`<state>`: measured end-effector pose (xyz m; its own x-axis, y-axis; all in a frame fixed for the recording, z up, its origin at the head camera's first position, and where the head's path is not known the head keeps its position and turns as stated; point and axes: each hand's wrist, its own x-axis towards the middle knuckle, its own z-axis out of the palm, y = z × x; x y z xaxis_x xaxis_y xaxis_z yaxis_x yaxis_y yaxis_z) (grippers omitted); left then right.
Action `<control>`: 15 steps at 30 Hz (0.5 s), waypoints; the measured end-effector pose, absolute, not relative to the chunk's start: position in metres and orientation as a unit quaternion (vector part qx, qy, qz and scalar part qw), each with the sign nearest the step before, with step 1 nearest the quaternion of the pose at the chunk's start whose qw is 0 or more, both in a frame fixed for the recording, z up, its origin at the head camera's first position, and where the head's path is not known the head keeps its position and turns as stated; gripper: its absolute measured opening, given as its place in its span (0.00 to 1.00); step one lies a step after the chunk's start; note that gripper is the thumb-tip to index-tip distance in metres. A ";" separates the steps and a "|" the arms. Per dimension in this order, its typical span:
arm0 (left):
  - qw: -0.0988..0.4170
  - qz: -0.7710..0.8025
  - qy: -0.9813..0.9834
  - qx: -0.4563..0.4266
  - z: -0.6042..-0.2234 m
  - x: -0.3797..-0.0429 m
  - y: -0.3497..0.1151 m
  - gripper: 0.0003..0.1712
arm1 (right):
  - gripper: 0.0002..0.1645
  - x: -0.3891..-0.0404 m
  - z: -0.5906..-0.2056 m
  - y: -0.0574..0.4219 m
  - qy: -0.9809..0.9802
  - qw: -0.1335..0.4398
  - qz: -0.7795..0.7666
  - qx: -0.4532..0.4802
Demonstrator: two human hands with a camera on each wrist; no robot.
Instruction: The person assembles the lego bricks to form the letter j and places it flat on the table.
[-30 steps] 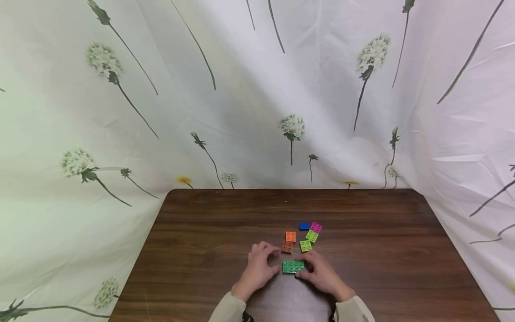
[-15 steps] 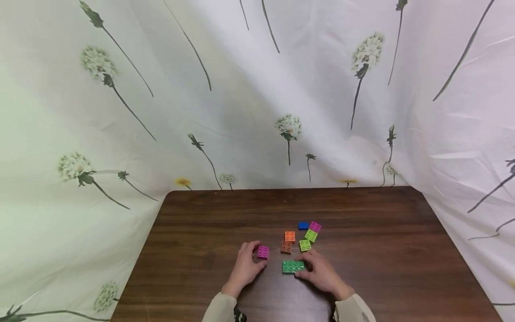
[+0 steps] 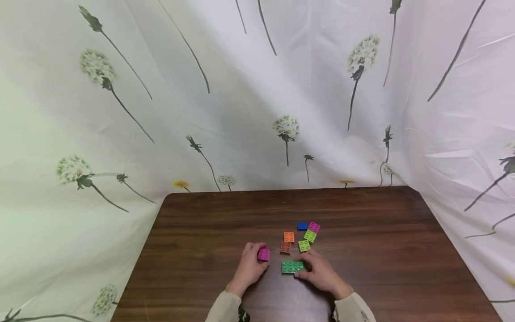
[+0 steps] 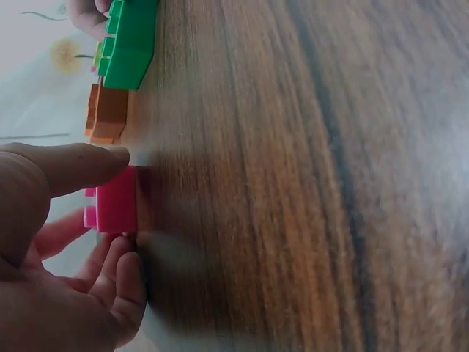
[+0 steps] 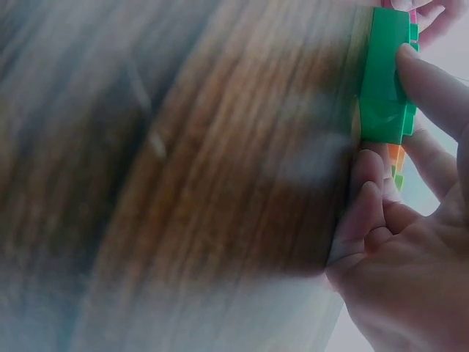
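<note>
On the brown table, my left hand (image 3: 248, 268) has its thumb and fingers closed in around a magenta toy building brick (image 3: 263, 255). The left wrist view shows the thumb at one side of that brick (image 4: 117, 199) and fingers at the other. To the right, my right hand (image 3: 319, 272) pinches the right end of a longer green building brick (image 3: 292, 267) between thumb and fingers. This green brick (image 5: 385, 81) rests studs up on the wood, with the thumb against its near side.
Behind the green brick lie a brown brick (image 3: 285, 247), an orange brick (image 3: 289, 237), two lime bricks (image 3: 304, 245), a blue brick (image 3: 302, 226) and another magenta brick (image 3: 314, 227). A flower-print cloth (image 3: 241, 112) hangs past the table's back edge.
My left hand moved left from beside the green brick, revealing the magenta brick, then closed in around it. That brick shifted slightly towards me. The right hand stayed on the green brick.
</note>
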<state>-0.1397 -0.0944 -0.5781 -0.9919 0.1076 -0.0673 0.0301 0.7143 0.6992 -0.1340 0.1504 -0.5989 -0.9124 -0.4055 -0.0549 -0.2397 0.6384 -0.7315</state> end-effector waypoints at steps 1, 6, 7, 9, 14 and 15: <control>0.050 0.374 0.925 0.037 -0.578 -0.139 -0.094 0.29 | 0.21 -0.134 -0.599 0.150 0.899 0.107 -0.385 -0.180; 0.062 0.364 0.928 0.042 -0.578 -0.136 -0.095 0.23 | 0.21 -0.134 -0.599 0.149 0.900 0.103 -0.384 -0.181; 0.066 0.361 0.929 0.044 -0.578 -0.136 -0.095 0.22 | 0.21 -0.133 -0.599 0.149 0.900 0.102 -0.384 -0.181; 0.072 0.358 0.930 0.048 -0.578 -0.135 -0.095 0.20 | 0.21 -0.133 -0.599 0.149 0.900 0.102 -0.383 -0.180; 0.078 0.352 0.931 0.056 -0.578 -0.133 -0.096 0.19 | 0.21 -0.132 -0.597 0.149 0.902 0.102 -0.380 -0.179; 0.078 0.350 0.932 0.058 -0.578 -0.133 -0.096 0.19 | 0.21 -0.132 -0.597 0.149 0.902 0.103 -0.380 -0.178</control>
